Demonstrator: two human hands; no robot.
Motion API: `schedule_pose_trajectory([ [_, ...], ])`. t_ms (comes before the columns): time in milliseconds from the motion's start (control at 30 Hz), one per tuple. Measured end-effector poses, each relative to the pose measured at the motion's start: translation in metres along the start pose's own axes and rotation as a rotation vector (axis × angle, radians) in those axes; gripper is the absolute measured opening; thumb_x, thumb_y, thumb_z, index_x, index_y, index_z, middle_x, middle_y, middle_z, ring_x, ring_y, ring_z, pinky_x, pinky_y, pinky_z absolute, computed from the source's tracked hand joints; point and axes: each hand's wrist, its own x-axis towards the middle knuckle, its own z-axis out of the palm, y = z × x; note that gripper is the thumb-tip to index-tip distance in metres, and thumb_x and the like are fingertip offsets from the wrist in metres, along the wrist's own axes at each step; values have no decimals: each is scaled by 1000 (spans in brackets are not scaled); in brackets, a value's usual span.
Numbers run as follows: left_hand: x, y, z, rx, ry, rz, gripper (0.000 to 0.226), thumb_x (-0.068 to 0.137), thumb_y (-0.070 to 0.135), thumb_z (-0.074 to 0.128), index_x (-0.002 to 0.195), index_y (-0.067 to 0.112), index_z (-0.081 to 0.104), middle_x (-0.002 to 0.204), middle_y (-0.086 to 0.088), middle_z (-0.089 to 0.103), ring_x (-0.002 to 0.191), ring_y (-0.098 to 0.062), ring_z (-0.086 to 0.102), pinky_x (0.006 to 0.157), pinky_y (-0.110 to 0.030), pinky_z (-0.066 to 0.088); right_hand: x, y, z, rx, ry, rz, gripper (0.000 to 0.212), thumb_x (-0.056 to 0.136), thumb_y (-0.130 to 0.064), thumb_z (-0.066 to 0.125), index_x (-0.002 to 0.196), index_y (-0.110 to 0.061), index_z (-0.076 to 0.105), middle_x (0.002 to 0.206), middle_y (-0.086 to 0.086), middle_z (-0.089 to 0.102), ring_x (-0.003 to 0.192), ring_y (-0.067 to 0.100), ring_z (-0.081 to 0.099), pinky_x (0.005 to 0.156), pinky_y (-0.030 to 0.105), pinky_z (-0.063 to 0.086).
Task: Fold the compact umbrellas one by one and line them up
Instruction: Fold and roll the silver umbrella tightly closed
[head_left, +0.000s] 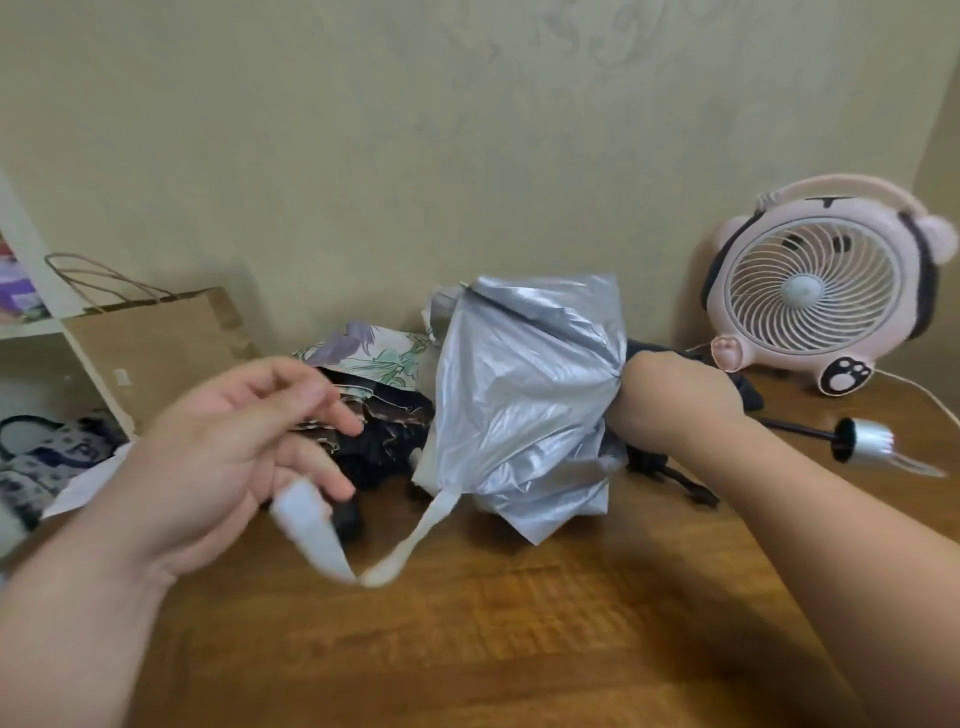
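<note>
A silver compact umbrella (524, 395) hangs loosely bunched above the wooden table (519, 623). My right hand (675, 395) grips it at its right side, where the canopy gathers. Its white closing strap (395, 556) droops from the canopy's lower left to my left hand (244, 441), which pinches the strap's end between the fingers. Behind lie a floral umbrella (374, 353) and a dark umbrella (384, 436), both crumpled. Another umbrella's silver handle and black shaft (857, 439) lie at the right.
A pink desk fan (821, 296) stands at the back right with its cord trailing. A brown paper bag (150, 348) leans at the left beside a white shelf (31, 322). A patterned bag (47, 457) sits at the far left.
</note>
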Motion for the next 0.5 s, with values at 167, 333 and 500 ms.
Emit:
schedule_pose_trajectory([
  [167,5,-51,1,123,98,-235,4,93,1,65,93,1,69,84,-19,71,51,-21,58,43,-29,50,22,4,-8,39,-189,-75,17,90,-31,50,74,-26,56,88,2,64,73,19,55,68,34,47],
  [333,-22,-69,51,32,-131,-198,23,76,15,75,96,3,78,92,-21,75,81,-37,73,69,-40,62,16,-1,-1,337,-309,75,12,81,-8,57,69,-13,58,72,6,59,60,22,48,51,24,36],
  [500,-10,-56,90,132,87,167,13,91,12,74,98,23,78,90,0,78,85,-16,75,81,-29,60,7,-8,17,420,-535,168,15,63,-12,61,77,-14,55,73,13,48,65,25,40,60,36,34],
])
